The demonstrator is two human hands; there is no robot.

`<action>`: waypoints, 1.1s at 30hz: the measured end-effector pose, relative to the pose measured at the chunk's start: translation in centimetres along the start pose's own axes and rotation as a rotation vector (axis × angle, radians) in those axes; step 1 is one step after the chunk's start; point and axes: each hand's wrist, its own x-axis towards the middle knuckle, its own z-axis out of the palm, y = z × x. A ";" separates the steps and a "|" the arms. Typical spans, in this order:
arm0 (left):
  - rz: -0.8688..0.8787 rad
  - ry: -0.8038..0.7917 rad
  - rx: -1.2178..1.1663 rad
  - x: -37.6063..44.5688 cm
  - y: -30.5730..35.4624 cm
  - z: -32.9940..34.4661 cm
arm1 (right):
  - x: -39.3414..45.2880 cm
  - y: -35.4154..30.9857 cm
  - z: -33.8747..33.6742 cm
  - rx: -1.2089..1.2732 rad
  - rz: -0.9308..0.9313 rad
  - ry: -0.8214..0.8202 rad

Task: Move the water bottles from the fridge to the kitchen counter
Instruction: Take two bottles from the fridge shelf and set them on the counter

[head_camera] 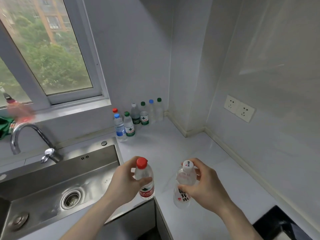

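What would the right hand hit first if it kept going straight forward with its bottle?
Likely nothing close: the right hand, holding the white-cap bottle, faces bare counter. Further along, the bottle cluster and the corner wall stand; depth is unclear.

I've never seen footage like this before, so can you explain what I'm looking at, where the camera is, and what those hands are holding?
There is no machine here: the single picture comes from a wide-angle camera worn on a person's head, looking forward and down at their own two bare hands. The left hand grips a clear plastic water bottle with a red cap and red label. The right hand grips a clear plastic water bottle with a white cap and white label. Both are held above a pale kitchen counter. Against the back wall stands a group of seven capped clear water bottles. To the left is a stainless steel sink with a chrome tap, under a window.
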 end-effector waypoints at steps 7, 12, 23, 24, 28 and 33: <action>-0.022 -0.046 0.094 9.4 -5.4 -3.1 | 9.2 -0.6 5.9 -0.039 0.070 0.009; -0.013 -0.093 0.181 15.3 -9.2 -4.8 | 14.4 -0.8 9.8 -0.051 0.129 0.044; -0.005 -0.202 0.398 22.7 -13.8 -4.2 | 20.7 1.0 14.6 -0.092 0.293 0.053; 0.001 -0.203 0.406 23.2 -13.9 -4.1 | 21.3 1.3 14.8 -0.100 0.298 0.052; -0.013 -0.218 0.420 24.9 -14.1 -3.4 | 23.2 2.3 15.4 -0.126 0.317 0.038; -0.020 -0.219 0.451 27.2 -14.6 -2.7 | 26.0 3.1 16.2 -0.147 0.322 0.016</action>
